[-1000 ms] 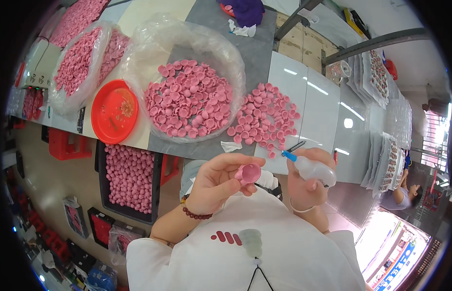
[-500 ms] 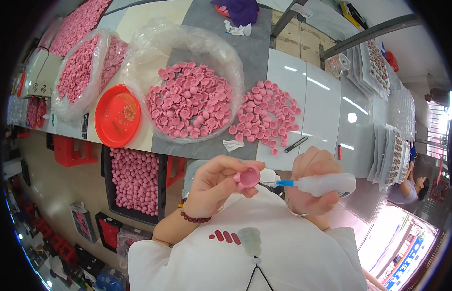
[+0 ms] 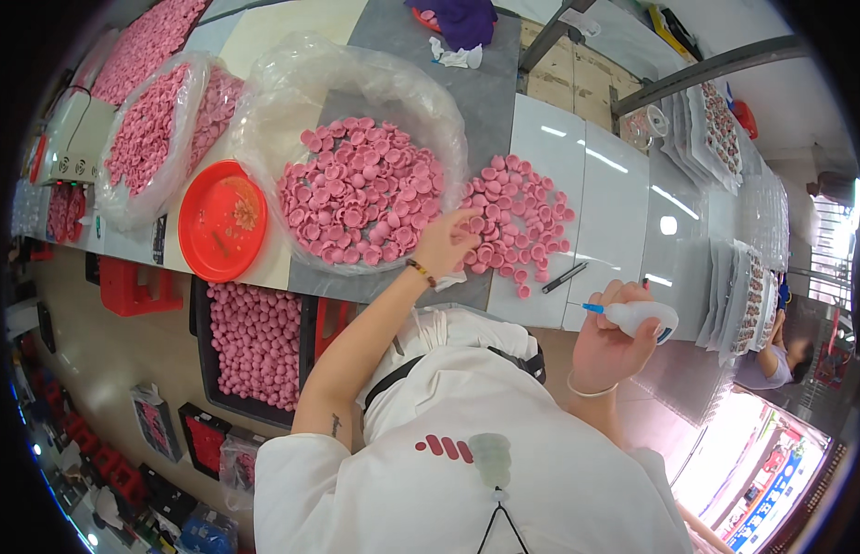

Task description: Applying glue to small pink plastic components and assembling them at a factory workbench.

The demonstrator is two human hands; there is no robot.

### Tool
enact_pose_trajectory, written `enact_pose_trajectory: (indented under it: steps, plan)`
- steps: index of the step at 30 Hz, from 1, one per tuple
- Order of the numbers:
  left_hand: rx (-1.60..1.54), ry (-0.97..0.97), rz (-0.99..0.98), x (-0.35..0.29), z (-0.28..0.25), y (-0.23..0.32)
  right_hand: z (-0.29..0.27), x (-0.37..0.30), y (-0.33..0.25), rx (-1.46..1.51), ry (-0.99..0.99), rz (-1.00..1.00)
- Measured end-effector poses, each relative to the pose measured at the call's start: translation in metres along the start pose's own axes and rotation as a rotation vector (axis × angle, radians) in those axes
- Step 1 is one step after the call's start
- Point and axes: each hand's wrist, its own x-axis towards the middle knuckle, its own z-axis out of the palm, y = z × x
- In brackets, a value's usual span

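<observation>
My left hand (image 3: pixel 445 245) reaches to the left edge of a loose pile of pink half-shells (image 3: pixel 527 214) on the table. Its thumb and fingers are bent round a pink half-shell (image 3: pixel 475 224) there, partly covered by the fingers. Off to the right, above the table's near edge, my right hand (image 3: pixel 610 349) is closed round a white squeeze bottle (image 3: pixel 647 319). The bottle lies tilted in the grip, and its blue nozzle (image 3: pixel 593 307) with a thin needle points left.
Left of the pile, a large clear plastic bag (image 3: pixel 375 74) holds many more half-shells. An orange-red basin (image 3: pixel 222 263) sits further left. A dark pen (image 3: pixel 566 278) lies near the front edge. Below the table stands a black crate (image 3: pixel 245 413) of pink balls.
My left hand has gone from in front of my chest, where it held a pink cup-shaped piece, forward to the pile. My right hand with the bottle has shifted slightly right and its nozzle is higher.
</observation>
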Motion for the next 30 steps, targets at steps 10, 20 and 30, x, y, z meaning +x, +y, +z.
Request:
enact_pose_trajectory:
  steps: [10, 20, 30]
  plan:
    - [0.750, 0.369, 0.137, -0.014, -0.092, -0.056, 0.008, -0.002, 0.027, 0.023, 0.031, 0.129]
    - [0.608, 0.433, 0.045, -0.014, -0.091, -0.042, 0.013, -0.002, 0.025, 0.019, -0.032, 0.122]
    - [-0.985, -0.190, -0.193, -0.099, -0.067, 0.130, 0.029, -0.009, 0.038, 0.020, -0.222, 0.065]
